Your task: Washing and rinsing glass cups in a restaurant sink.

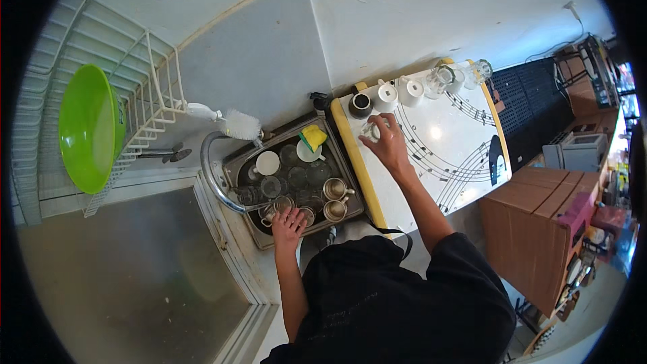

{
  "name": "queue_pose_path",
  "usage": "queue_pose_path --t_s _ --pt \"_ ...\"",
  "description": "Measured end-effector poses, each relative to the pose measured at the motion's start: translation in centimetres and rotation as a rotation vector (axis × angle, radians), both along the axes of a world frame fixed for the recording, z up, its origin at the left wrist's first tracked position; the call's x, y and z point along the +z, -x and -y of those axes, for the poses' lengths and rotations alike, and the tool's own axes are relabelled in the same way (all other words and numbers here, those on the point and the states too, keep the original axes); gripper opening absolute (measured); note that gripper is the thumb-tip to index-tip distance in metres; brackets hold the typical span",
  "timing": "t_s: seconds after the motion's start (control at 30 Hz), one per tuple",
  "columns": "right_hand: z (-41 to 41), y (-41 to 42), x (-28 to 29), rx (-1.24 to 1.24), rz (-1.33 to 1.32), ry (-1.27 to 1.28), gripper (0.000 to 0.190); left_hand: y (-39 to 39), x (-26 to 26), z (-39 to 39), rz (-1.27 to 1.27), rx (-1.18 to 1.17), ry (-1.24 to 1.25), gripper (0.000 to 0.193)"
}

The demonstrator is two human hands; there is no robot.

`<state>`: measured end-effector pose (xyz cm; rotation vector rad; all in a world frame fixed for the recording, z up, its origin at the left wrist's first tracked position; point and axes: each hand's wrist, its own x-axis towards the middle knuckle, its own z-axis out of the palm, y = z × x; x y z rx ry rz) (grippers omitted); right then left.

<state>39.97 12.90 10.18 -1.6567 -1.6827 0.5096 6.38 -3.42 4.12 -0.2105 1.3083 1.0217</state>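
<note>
My right hand (390,142) has its fingers around a small clear glass (372,131) on the white table (429,131) printed with music notes. A dark mug (360,105) stands just beyond it. My left hand (288,227), palm-down with fingers apart, is over the near side of the metal sink (360,202), beside the curved faucet (208,172). Metal mugs (335,210), a white cup (267,163) and several clear glasses (318,174) crowd the basin. A yellow-green sponge (314,137) rests on another white cup (309,153).
White mugs (387,95) and upturned glasses (438,81) line the table's wall side. A bottle brush (241,125) juts out behind the faucet. At left, a wire rack (167,81) holds a green bowl (88,129). Cardboard boxes (530,232) stand at right.
</note>
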Motion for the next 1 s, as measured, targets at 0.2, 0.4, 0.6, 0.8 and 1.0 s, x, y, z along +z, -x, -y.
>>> queue_pose_path --t_s 0.2,0.4,0.6,0.8,1.0 --pt "-1.7 -0.6 -2.7 0.032 0.168 0.082 0.052 -0.3 -0.4 1.3 0.01 0.056 -0.026 0.047" --pt "-2.3 0.0 -3.7 0.045 0.166 0.028 0.05 0.0 -0.4 2.9 0.02 0.097 -0.065 0.043" --pt "-1.7 0.5 -3.1 -0.024 0.15 0.147 0.058 -0.1 -0.9 3.1 0.031 0.097 -0.052 0.043" --pt "0.2 2.9 -1.4 -0.059 0.437 -0.109 0.067 0.2 -1.1 3.1 0.018 0.101 -0.042 0.043" --pt "4.3 11.8 -2.6 0.515 0.198 -0.203 0.059 1.5 -1.6 3.3 0.017 0.143 -0.046 0.045"
